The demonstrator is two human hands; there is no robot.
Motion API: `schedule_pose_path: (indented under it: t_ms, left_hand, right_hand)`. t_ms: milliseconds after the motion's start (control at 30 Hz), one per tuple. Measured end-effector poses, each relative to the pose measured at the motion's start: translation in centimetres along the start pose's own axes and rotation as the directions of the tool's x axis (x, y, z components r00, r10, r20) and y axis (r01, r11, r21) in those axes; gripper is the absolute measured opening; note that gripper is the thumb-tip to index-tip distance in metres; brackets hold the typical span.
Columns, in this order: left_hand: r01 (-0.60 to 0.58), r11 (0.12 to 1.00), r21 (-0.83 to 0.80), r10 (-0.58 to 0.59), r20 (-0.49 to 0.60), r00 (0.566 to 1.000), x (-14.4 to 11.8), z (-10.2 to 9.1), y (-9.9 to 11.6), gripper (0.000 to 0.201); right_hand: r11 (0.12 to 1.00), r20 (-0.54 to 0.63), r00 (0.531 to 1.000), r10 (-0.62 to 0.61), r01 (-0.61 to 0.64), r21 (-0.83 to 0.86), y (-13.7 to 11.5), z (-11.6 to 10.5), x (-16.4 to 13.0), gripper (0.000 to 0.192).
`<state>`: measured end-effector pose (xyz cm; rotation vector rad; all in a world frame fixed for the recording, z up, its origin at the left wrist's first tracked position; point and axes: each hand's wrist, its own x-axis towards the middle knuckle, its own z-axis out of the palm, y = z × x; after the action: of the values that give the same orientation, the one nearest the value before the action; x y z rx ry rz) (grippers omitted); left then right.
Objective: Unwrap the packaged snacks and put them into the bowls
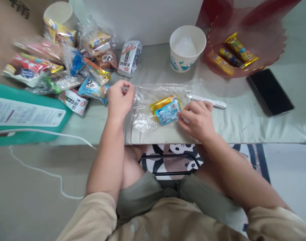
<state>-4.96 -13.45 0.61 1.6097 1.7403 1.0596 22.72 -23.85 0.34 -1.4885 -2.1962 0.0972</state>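
A clear plastic bag (142, 115) lies flat near the table's front edge. My left hand (120, 100) is closed in a pinch on the bag's left upper edge. A small blue packet (168, 113) rests over a yellow packet (163, 102) at the bag; whether they are inside or on top of it, I cannot tell. My right hand (198, 118) has its thumb and forefinger closed at the blue packet's right edge. Just beyond that hand's fingers lies a slim white tool (218, 104), partly hidden behind them.
Wrapped snacks (32, 68) are heaped at the left, beside a green box (27, 115) and a white cable (65, 134). A paper cup (185, 63), a pink scalloped bowl (270, 50) with several yellow packets, and a black phone (269, 92) stand behind and right.
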Motion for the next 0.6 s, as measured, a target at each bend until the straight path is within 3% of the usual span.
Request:
schedule_pose_path:
  t_ms: [100,167,300,367,433,500,600]
  left_hand:
    - [0.021,0.997,0.076,-0.022,0.012,1.000,-0.3,-0.1,0.6,0.019]
    - [0.008,0.993,0.118,-0.025,0.147,0.989,-0.6,-0.4,1.6,0.021]
    - [-0.035,0.989,0.142,-0.036,0.472,0.881,-1.4,-0.6,3.4,0.023]
    - [-0.007,0.999,0.054,-0.025,0.559,0.829,-1.7,-0.4,3.9,0.020]
    - [0.068,0.993,-0.093,0.001,0.602,0.799,-2.1,-0.2,4.2,0.021]
    - [0.161,0.959,-0.235,0.015,0.607,0.794,-2.4,0.1,4.5,0.022]
    - [0.271,0.896,-0.352,-0.037,0.549,0.835,-2.6,0.3,5.0,0.022]
  right_hand:
    - [0.976,-0.012,0.984,-0.180,0.180,0.120,-0.2,-1.1,-1.1,0.031]
    - [0.959,-0.002,0.977,-0.211,0.207,0.193,-0.5,-1.4,-1.1,0.038]
    - [0.972,-0.030,0.994,-0.107,0.111,0.207,-1.3,-0.5,0.9,0.023]
    - [0.981,0.042,0.992,-0.123,0.115,0.155,-1.9,0.1,2.0,0.031]
    - [0.989,0.133,0.982,-0.135,0.126,0.071,-2.5,0.4,2.6,0.054]
    - [0.995,0.160,0.982,-0.097,0.100,-0.013,-3.0,0.3,2.6,0.062]
    - [0.995,0.091,0.996,-0.023,0.031,-0.092,-3.4,-0.1,2.1,0.044]
